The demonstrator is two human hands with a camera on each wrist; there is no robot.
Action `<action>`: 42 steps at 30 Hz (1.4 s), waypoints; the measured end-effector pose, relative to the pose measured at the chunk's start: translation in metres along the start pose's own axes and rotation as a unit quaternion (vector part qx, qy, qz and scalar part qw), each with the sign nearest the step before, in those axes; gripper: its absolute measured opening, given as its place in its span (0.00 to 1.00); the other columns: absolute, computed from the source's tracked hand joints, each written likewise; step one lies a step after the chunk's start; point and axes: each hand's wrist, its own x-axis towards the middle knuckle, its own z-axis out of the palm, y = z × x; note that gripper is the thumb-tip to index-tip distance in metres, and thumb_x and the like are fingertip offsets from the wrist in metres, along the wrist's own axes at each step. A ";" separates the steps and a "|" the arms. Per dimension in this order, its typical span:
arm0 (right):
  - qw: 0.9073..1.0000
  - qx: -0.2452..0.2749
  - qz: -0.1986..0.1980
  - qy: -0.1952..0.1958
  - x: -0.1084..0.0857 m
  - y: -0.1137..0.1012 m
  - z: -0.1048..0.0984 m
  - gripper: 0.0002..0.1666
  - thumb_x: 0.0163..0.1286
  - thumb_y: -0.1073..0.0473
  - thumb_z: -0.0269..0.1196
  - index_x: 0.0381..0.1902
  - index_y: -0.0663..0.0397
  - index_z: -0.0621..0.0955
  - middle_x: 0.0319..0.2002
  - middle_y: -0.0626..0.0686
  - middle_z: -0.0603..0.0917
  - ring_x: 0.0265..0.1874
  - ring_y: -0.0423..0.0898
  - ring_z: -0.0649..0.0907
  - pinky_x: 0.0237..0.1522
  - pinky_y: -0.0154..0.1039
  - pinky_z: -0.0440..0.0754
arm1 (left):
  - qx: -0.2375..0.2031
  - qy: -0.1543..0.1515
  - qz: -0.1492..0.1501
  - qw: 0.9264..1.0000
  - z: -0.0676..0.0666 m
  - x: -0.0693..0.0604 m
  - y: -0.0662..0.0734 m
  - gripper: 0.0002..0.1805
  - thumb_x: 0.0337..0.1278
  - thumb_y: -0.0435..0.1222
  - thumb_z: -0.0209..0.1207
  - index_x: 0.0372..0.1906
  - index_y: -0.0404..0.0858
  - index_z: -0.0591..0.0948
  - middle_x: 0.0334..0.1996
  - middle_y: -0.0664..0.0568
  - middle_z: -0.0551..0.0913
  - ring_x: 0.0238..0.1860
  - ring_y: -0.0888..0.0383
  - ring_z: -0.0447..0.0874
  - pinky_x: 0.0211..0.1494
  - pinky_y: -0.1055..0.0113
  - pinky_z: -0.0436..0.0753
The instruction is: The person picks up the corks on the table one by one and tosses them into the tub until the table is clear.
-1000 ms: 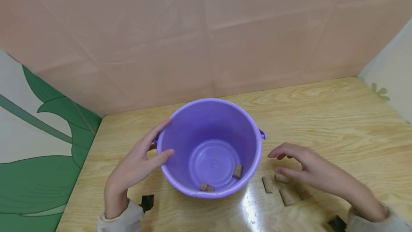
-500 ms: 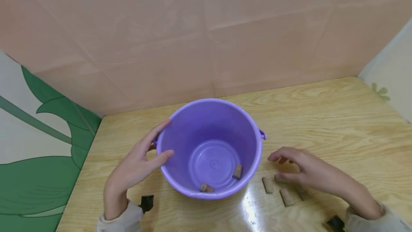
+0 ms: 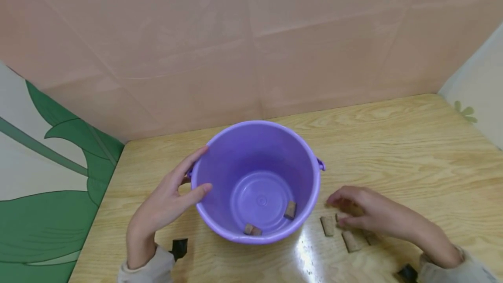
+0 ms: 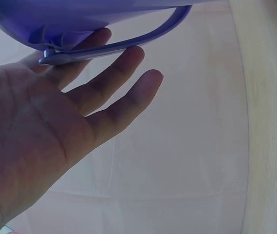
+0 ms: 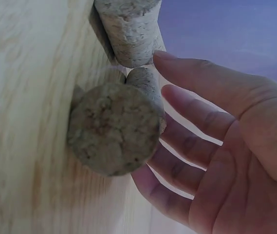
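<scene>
A purple bucket (image 3: 257,143) stands in the middle, with several corks inside, including one cork (image 3: 290,209) at the right of its bottom. My left hand (image 3: 169,200) holds the bucket's left rim, thumb inside and fingers outside. In the left wrist view, the purple handle (image 4: 128,44) crosses those fingers. Right of the bucket, my right hand (image 3: 377,211) is low over a group of loose corks (image 3: 350,241). In the right wrist view its thumb tip is at a cork (image 5: 131,39), the other fingers lie beside the corks, and a gap shows between thumb and fingers.
The wood-grain table (image 3: 393,143) meets a pinkish covered wall (image 3: 251,56) behind the bucket. A panel with green leaves (image 3: 39,222) stands at the left, a pale panel (image 3: 479,86) at the right. Dark objects (image 3: 180,248) sit at the sleeve cuffs.
My right hand has come down slightly toward the loose corks, its thumb now over one of them. The left hand and the bucket have stayed put.
</scene>
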 end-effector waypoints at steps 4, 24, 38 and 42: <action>1.000 -0.005 -0.002 -0.005 0.000 0.003 0.001 0.24 0.63 0.48 0.69 0.52 0.56 0.81 0.48 0.52 0.86 0.44 0.44 0.86 0.45 0.36 0.86 | -0.003 -0.001 0.001 1.000 0.000 0.000 0.000 0.38 0.67 0.38 0.60 0.78 0.53 0.58 0.65 0.49 0.74 0.55 0.55 0.79 0.59 0.58 0.80; 1.000 -0.013 -0.008 -0.008 -0.002 0.007 0.002 0.13 0.65 0.56 0.68 0.46 0.51 0.82 0.42 0.43 0.84 0.39 0.32 0.81 0.40 0.32 0.83 | -0.001 0.000 -0.004 1.000 0.000 0.000 -0.001 0.38 0.67 0.39 0.60 0.77 0.55 0.58 0.66 0.49 0.74 0.57 0.54 0.78 0.60 0.57 0.79; 0.995 -0.065 -0.048 0.059 0.000 -0.001 0.002 0.11 0.65 0.61 0.67 0.46 0.45 0.83 0.41 0.39 0.83 0.39 0.37 0.84 0.39 0.33 0.84 | 0.003 0.001 -0.005 1.000 0.000 0.000 0.000 0.38 0.67 0.39 0.60 0.77 0.55 0.58 0.65 0.50 0.75 0.56 0.54 0.78 0.60 0.58 0.79; 0.994 -0.070 -0.058 0.068 0.001 -0.002 0.003 0.12 0.65 0.61 0.68 0.46 0.44 0.83 0.41 0.38 0.83 0.40 0.33 0.83 0.40 0.33 0.84 | 0.006 0.003 -0.004 1.000 0.001 0.000 0.000 0.38 0.67 0.39 0.60 0.77 0.55 0.58 0.64 0.50 0.75 0.55 0.55 0.78 0.60 0.59 0.79</action>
